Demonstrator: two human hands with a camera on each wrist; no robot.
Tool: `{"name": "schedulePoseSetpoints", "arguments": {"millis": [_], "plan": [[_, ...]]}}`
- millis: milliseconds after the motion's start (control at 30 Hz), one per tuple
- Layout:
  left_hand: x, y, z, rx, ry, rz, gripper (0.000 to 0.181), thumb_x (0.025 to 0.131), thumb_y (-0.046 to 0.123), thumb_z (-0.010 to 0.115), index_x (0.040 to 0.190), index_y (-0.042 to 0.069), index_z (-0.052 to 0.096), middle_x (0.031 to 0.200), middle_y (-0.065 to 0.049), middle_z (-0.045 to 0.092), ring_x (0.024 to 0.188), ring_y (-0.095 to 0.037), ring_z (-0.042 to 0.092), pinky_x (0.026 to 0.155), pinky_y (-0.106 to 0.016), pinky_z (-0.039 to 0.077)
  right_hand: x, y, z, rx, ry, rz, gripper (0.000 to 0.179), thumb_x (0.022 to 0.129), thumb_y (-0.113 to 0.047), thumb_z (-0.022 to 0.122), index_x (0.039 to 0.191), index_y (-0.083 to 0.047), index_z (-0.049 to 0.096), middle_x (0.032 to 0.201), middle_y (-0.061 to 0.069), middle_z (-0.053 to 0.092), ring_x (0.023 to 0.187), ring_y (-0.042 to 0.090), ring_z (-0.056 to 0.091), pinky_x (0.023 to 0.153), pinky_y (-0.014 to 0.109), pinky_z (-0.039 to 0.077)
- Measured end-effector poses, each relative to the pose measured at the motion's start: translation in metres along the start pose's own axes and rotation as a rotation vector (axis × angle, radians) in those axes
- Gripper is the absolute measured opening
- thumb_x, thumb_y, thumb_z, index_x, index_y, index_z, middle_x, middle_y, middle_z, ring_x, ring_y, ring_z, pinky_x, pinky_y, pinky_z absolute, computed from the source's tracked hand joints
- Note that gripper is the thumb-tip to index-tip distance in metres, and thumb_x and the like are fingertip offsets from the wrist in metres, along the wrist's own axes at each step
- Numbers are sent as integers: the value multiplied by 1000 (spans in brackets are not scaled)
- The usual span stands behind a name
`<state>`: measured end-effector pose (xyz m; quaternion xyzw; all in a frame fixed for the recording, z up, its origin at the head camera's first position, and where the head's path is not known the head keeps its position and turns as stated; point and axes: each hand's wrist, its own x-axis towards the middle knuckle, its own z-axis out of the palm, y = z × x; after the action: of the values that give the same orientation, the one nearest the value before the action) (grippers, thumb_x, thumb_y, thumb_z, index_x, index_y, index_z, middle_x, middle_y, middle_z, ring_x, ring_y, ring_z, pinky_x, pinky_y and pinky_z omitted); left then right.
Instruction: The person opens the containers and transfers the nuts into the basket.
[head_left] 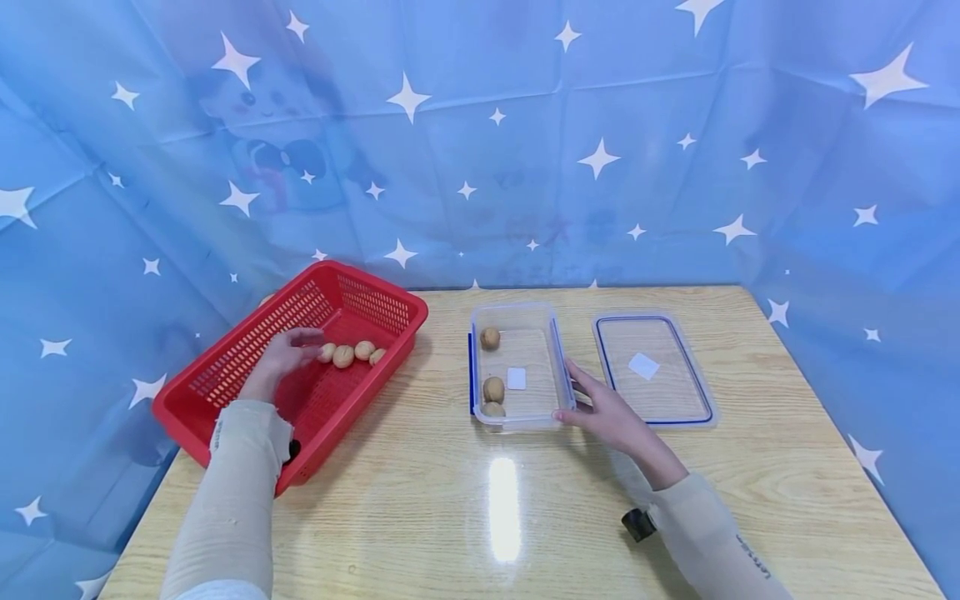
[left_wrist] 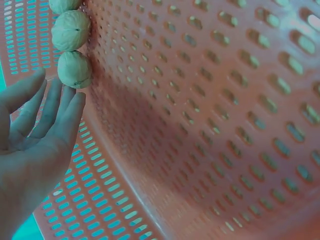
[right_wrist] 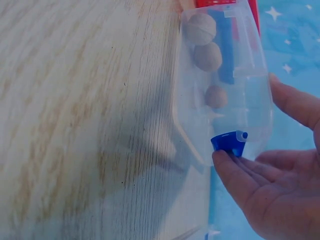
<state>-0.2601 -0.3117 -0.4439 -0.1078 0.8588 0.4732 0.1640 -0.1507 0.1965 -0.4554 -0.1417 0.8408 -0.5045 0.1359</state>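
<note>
My left hand [head_left: 281, 360] reaches into a red perforated plastic basket [head_left: 417, 315], fingers extended toward walnuts [head_left: 343, 357] lying in a row on its floor. In the left wrist view, the fingertips are right at the nearest walnut [left_wrist: 74, 69]; nothing is in the palm. My right hand [head_left: 611, 415] holds the near right corner of a clear plastic container [head_left: 531, 343], thumb at the front rim and fingers along the side. The right wrist view shows a fingertip against its blue latch [right_wrist: 229, 143]. Three walnuts [head_left: 493, 389] sit along the container's left side.
A clear lid [head_left: 675, 392] with a blue seal lies right of the container on the wooden table [head_left: 390, 517]. A blue star-patterned cloth [head_left: 480, 150] hangs behind and at both sides. A black wrist device [head_left: 639, 525] is under the right sleeve.
</note>
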Motion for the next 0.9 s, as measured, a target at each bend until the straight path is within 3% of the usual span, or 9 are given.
{"name": "schedulePoseSetpoints", "arguments": {"millis": [167, 467, 733, 900], "plan": [[-2, 4, -1, -23, 12, 9, 53, 104, 16, 50, 153, 6, 35, 153, -25, 38, 136, -40, 43, 115, -55, 39, 0, -1, 0, -1, 2, 9, 87, 96, -15, 66, 158, 4, 9, 163, 30, 11, 145, 52, 26, 113, 54, 38], [1, 8, -5, -79, 15, 91, 54, 104, 20, 51, 154, 5, 34, 155, -24, 37, 136, -38, 46, 115, -50, 41, 0, 0, 1, 1, 5, 6, 87, 96, -15, 67, 158, 3, 9, 163, 30, 12, 145, 52, 26, 113, 54, 38], [0, 21, -7, -97, 49, 143, 54, 102, 22, 56, 151, 7, 39, 153, -20, 43, 117, -13, 56, 113, -49, 43, 0, 0, 1, 6, 7, 4, 86, 96, -14, 66, 158, 3, 9, 163, 30, 12, 145, 52, 26, 113, 54, 38], [-3, 33, -6, -94, 31, 169, 55, 103, 23, 53, 154, 9, 36, 155, -18, 41, 132, -26, 49, 117, -50, 39, 0, 1, 1, 7, 8, 6, 87, 95, -15, 67, 158, 2, 9, 163, 30, 12, 145, 52, 26, 113, 53, 38]]}}
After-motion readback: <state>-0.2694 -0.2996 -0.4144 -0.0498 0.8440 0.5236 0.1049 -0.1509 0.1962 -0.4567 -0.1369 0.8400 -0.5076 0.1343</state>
